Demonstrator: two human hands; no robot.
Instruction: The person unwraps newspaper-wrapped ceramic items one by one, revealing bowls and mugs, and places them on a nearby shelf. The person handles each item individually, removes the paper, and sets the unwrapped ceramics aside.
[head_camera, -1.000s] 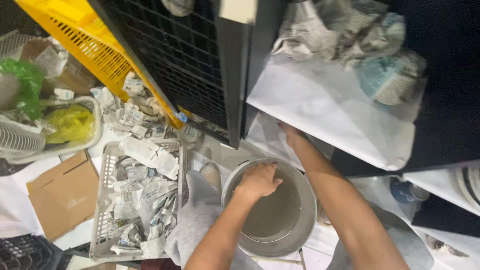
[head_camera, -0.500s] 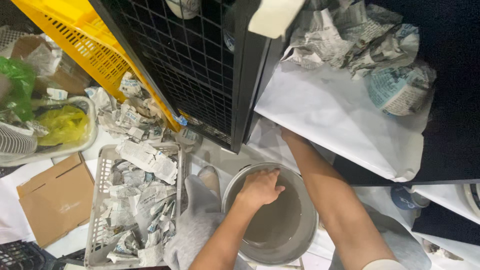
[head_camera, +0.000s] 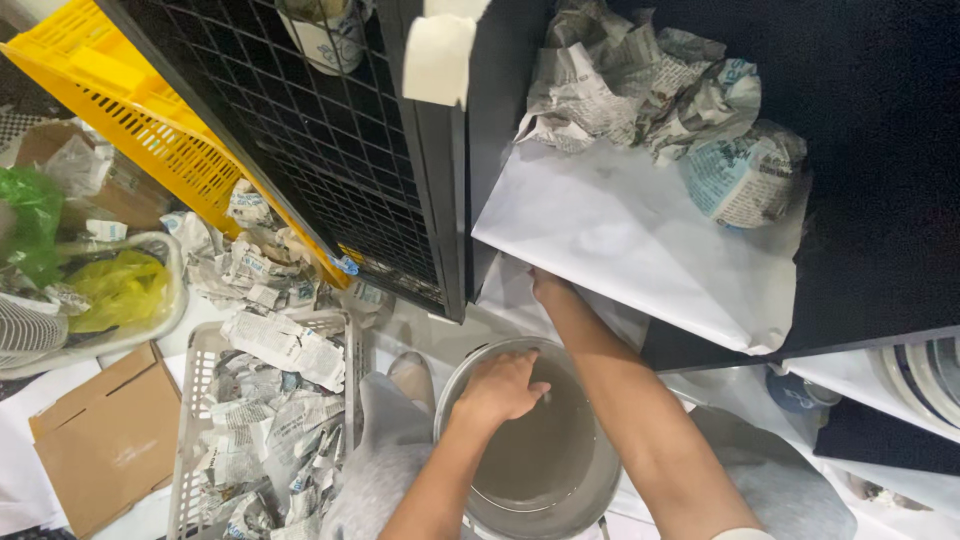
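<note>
A round metal pot (head_camera: 590, 495) sits low in front of me, between my knees. My left hand (head_camera: 500, 388) is inside it with fingers curled, pressed against the inner wall; I cannot see anything in the fingers. My right arm stretches past the pot's right side, and my right hand (head_camera: 545, 285) reaches under the edge of a white paper sheet (head_camera: 640, 235) lying on a dark shelf. The fingers of that hand are hidden under the sheet. Crumpled newspaper (head_camera: 640, 85) and a paper-wrapped round object (head_camera: 745, 175) lie at the back of the sheet.
A grey plastic basket (head_camera: 195, 370) full of crumpled newspaper stands left of my leg. A black wire crate (head_camera: 330, 140) and a yellow crate (head_camera: 150, 130) lean above it. A cardboard piece (head_camera: 105, 440) lies far left. White plates (head_camera: 925, 375) show at the right.
The view has shifted slightly, showing more of the shelf. My left hand stays in the pot, moved a little along its wall. My right hand stays under the white sheet.
</note>
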